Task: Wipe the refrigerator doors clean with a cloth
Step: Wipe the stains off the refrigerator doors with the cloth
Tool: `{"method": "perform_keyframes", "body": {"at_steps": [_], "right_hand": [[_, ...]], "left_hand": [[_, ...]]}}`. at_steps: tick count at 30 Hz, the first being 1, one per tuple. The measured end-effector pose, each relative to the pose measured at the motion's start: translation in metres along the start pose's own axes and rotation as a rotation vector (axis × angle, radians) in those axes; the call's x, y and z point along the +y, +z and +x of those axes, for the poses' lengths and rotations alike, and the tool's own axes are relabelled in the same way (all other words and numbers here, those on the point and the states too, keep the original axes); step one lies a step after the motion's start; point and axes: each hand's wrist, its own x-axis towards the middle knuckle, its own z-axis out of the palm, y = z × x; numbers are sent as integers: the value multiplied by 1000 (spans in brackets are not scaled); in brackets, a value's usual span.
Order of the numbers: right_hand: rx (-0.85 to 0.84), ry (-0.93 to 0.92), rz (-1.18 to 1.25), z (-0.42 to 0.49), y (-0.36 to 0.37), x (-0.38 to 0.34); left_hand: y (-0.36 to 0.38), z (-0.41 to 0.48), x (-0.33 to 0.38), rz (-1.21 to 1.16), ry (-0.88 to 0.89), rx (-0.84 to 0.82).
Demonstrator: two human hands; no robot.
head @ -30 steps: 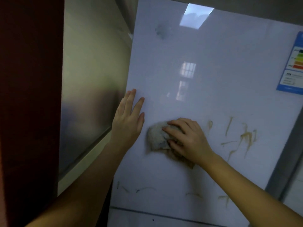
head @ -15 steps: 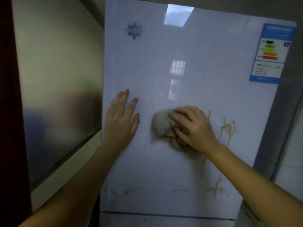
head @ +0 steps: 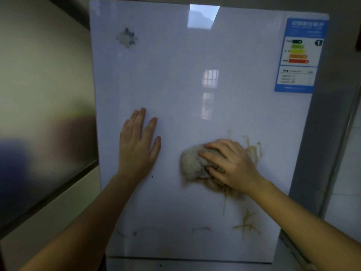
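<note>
Left hand: bare, no glove, no ring, no watch at wrist. Five digits visible, nails short and unpainted so far as blur allows. Left forearm bare to lower frame edge; no sleeve in view. Right hand: bare, no glove, no ring visible on exposed fingers, no band at wrist. Right forearm bare to right frame edge; no cuff in view. No markings or tattoos discernible on my arms; fine detail lost to dim light and blur.
</note>
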Motion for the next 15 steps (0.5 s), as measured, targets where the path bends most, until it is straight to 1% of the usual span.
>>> {"method": "perform_keyframes", "body": {"at_steps": [5, 7, 9, 12, 15], "right_hand": [[116, 202, 7, 10, -17, 22], [133, 234, 29, 8, -15, 19], [98, 176, 49, -2, -8, 10], [-1, 15, 62, -23, 3, -4], [-25, -43, 67, -34, 0, -4]], "left_hand": [[-1, -1, 7, 15, -44, -21], [0, -1, 11, 23, -63, -20], [0, -2, 14, 30, -78, -21], [-2, -2, 21, 40, -107, -27], [-1, -4, 29, 53, -78, -22]]}}
